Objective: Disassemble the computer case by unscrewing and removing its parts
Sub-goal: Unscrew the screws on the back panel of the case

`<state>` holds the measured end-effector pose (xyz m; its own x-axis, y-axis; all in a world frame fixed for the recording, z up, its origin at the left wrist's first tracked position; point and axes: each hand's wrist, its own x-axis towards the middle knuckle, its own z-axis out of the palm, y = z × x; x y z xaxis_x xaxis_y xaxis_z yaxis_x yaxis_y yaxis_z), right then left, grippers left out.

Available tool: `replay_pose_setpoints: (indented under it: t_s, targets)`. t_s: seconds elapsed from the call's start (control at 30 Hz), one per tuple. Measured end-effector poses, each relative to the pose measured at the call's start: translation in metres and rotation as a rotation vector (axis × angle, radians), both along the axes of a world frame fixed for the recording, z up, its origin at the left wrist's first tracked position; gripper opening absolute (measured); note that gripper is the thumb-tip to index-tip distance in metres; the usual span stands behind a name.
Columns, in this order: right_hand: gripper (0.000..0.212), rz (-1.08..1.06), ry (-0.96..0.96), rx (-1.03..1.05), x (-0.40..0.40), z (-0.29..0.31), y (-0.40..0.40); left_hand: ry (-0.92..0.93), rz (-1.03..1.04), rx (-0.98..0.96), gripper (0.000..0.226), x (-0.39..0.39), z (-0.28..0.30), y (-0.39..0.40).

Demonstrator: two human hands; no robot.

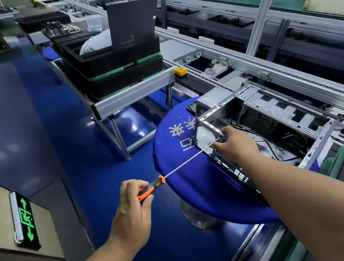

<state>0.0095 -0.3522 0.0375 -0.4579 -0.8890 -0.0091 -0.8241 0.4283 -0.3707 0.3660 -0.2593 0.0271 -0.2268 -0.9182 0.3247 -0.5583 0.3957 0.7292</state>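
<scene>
An open metal computer case [273, 119] lies on a round blue table [183, 173], its inside showing black cables. My left hand [133, 210] grips the orange-and-black handle of a long screwdriver [152, 188]. The thin shaft runs up and right to the case's near left corner, where its tip meets the rear panel. My right hand [236, 144] rests at that corner, fingers curled round the shaft near the tip and against the case frame. A grey power supply [208, 101] stands beside the case's far left end.
A few loose screws [184, 117] lie on the blue table near the case. Stacked black trays [110, 65] with a dark panel sit on an aluminium stand to the left. A conveyor line [257, 65] runs behind. An exit sign [24, 220] lies at lower left.
</scene>
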Motion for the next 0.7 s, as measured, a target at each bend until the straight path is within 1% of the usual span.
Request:
replay_pose_setpoints:
  t_s: [0.07, 0.17, 0.27, 0.37, 0.4, 0.43, 0.5, 0.57, 0.63, 0.7]
  targets:
    - [0.075, 0.000, 0.000, 0.000, 0.000, 0.000, 0.000, 0.024, 0.001, -0.032, 0.037, 0.000, -0.002, -0.001]
    - [0.075, 0.001, 0.002, 0.001, 0.000, 0.000, 0.001, 0.103, 0.058, 0.081, 0.039, -0.002, -0.002, -0.001]
    - [0.074, 0.000, 0.000, -0.002, 0.001, 0.001, 0.001, 0.200, 0.132, 0.244, 0.025, -0.003, -0.005, -0.004]
    - [0.074, 0.001, -0.003, -0.003, 0.001, 0.001, 0.001, 0.264, 0.191, 0.350, 0.008, -0.003, -0.006, -0.008]
    - [0.074, 0.002, -0.004, -0.003, 0.001, 0.001, 0.001, 0.302, 0.207, 0.404, 0.012, -0.004, -0.006, -0.009]
    - [0.074, 0.002, -0.005, -0.004, 0.000, 0.001, 0.001, 0.370, 0.236, 0.498, 0.022, -0.006, -0.007, -0.010]
    - [0.075, 0.004, -0.003, -0.002, 0.000, 0.000, 0.001, 0.583, 0.353, 0.787, 0.038, -0.012, -0.002, -0.015]
    - [0.075, 0.005, -0.005, 0.001, -0.001, 0.000, 0.001, 0.713, 0.461, 1.041, 0.044, -0.013, 0.000, -0.018]
    - [0.075, 0.006, -0.006, 0.003, -0.001, -0.001, 0.001, 0.733, 0.483, 1.131, 0.046, -0.012, -0.001, -0.018]
    - [0.074, 0.006, 0.002, 0.006, -0.001, -0.002, 0.000, 0.722, 0.441, 1.103, 0.046, -0.012, -0.002, -0.017]
